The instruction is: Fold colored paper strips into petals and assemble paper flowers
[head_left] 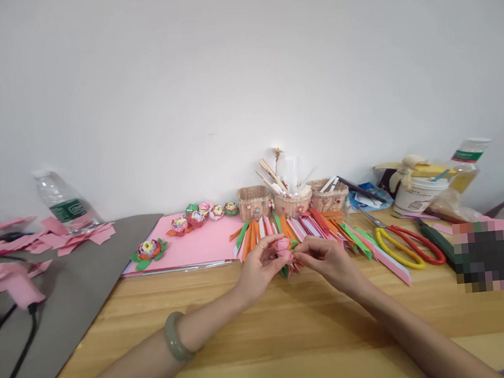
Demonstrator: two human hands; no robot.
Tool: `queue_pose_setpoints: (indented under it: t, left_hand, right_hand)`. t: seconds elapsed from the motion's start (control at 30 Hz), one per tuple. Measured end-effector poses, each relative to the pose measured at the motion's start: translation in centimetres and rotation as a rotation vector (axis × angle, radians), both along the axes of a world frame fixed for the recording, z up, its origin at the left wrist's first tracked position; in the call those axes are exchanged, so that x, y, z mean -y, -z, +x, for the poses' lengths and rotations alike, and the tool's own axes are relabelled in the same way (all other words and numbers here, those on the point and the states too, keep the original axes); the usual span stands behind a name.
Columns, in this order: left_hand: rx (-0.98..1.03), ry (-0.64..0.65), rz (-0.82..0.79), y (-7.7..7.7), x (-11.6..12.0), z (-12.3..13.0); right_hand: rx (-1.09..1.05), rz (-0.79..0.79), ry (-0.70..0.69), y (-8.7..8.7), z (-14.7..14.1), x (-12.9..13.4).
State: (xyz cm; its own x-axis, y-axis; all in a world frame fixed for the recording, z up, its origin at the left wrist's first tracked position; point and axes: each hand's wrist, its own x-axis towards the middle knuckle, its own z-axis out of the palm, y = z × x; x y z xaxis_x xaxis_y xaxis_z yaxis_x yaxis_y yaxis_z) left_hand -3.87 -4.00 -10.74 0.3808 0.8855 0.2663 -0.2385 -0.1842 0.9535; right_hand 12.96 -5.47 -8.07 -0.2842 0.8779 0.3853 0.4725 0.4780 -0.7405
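Between my two hands is a small folded paper flower (283, 245), pink with green and orange parts around it. My left hand (259, 269) holds it from the left, thumb and fingers closed around the pink petals. On the other side, the thumb and fingers of my right hand (328, 257) pinch its right edge. Just behind the hands lie folded paper strips (250, 240) in orange, white, red, green and pink. A finished-looking lotus flower (150, 251) sits on pink paper sheets (207, 240) at the left, with several closed paper flowers (216, 212) farther back.
Three woven baskets (253, 203) with sticks and white pieces stand against the wall. Scissors (409, 246) with yellow and red handles lie right, near a paper cup (418, 196) and a bottle (468, 164). Left are a pink glue gun (15, 283), its cable and another bottle (65, 202).
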Motion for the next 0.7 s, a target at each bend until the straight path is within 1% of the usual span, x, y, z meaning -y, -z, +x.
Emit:
queue_pose_setpoints:
  t: [0.37,0.53,0.7]
  left_hand:
    - [-0.012,0.022,-0.011,0.23,-0.02,-0.11]
    - [-0.004,-0.029,0.026,0.33,-0.27,-0.05]
    - [-0.002,-0.065,0.036,0.45,-0.48,0.00]
  right_hand:
    - [0.005,-0.036,-0.029,-0.09,0.24,-0.10]
    - [0.017,0.000,-0.050,-0.32,0.00,0.17]
    - [0.027,0.025,-0.014,-0.08,-0.02,0.21]
